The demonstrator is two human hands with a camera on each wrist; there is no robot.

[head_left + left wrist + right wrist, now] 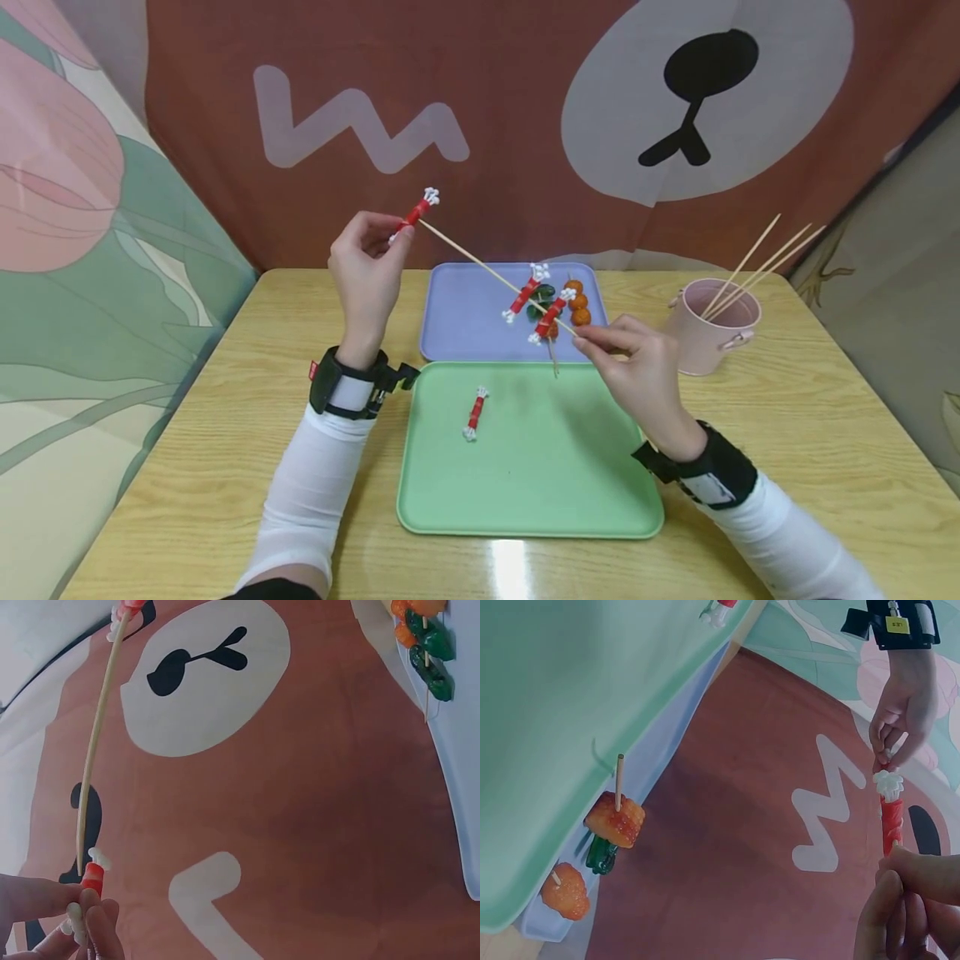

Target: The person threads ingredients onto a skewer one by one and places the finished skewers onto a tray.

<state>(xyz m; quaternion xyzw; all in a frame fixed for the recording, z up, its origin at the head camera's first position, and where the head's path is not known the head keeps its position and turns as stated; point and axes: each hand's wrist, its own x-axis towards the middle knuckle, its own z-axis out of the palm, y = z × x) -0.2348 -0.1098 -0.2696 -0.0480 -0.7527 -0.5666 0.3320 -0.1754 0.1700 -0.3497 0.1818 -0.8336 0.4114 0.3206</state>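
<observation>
Head view: green tray (570,492) holds one red piece (476,413).

Four red toy meat pieces with white bone ends show: one (418,210) at the skewer's tip, two (525,293) (552,315) further down it, one (476,413) lying loose. Two rectangular plastic trays, one mint green (570,492), one lavender (465,321). One pale pink bucket (701,346) holds three thin wooden sticks (757,267). One finished skewer of orange balls and green pieces (576,302). Two hands.
</observation>
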